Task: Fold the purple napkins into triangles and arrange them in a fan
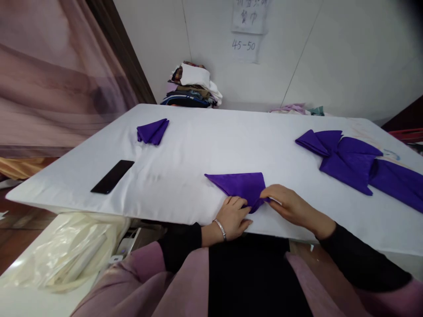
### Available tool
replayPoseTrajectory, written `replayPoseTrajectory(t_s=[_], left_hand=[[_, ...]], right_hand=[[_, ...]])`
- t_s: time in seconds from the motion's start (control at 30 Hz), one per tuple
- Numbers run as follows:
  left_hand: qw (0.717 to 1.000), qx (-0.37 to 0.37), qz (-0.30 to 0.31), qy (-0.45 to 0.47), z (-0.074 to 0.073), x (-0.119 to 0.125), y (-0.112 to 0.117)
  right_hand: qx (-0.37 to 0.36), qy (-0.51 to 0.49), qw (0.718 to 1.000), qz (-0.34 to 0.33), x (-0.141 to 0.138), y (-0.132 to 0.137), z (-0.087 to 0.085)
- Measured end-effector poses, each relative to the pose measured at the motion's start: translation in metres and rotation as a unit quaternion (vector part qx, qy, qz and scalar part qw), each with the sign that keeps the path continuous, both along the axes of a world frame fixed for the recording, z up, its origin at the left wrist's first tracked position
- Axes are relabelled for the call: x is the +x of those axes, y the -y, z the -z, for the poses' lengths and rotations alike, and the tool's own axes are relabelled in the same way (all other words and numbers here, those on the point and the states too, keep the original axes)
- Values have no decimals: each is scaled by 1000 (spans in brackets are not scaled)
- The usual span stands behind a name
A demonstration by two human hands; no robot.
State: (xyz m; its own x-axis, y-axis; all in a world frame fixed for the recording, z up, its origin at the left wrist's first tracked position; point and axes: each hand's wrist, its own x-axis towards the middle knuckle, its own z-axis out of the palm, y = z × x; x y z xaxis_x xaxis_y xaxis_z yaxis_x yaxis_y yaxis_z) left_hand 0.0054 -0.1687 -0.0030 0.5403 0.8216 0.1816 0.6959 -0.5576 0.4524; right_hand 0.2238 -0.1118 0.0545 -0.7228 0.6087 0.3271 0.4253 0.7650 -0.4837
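Observation:
A purple cloth napkin (244, 184) lies folded near the front edge of the white-covered table, with a pointed corner reaching left. My left hand (233, 216), a silver bangle at its wrist, rests on the napkin's near edge with its fingers laid out over the fabric. At the napkin's right side, my right hand (287, 205) pinches a corner between thumb and fingers and holds it slightly raised. The part of the cloth under my left fingers is hidden. Farther back on the left stands a small folded purple napkin (153, 131).
More purple cloths (350, 160) lie overlapping at the right. A black phone (113, 176) is on the table (185, 149) at the left. Piled clothes (193, 86) stand behind the table, by the wall. Below its left front edge is a plastic bag (72, 251).

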Motion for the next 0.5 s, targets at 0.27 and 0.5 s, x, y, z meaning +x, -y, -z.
replayPoseTrajectory(t_s=[0.27, 0.5], left_hand=[[986, -60, -92, 127, 7, -4, 12], [976, -89, -106, 168, 16, -12, 18]], right_hand=[[-223, -40, 974, -1, -75, -59, -10], [-318, -19, 944, -84, -129, -87, 21]])
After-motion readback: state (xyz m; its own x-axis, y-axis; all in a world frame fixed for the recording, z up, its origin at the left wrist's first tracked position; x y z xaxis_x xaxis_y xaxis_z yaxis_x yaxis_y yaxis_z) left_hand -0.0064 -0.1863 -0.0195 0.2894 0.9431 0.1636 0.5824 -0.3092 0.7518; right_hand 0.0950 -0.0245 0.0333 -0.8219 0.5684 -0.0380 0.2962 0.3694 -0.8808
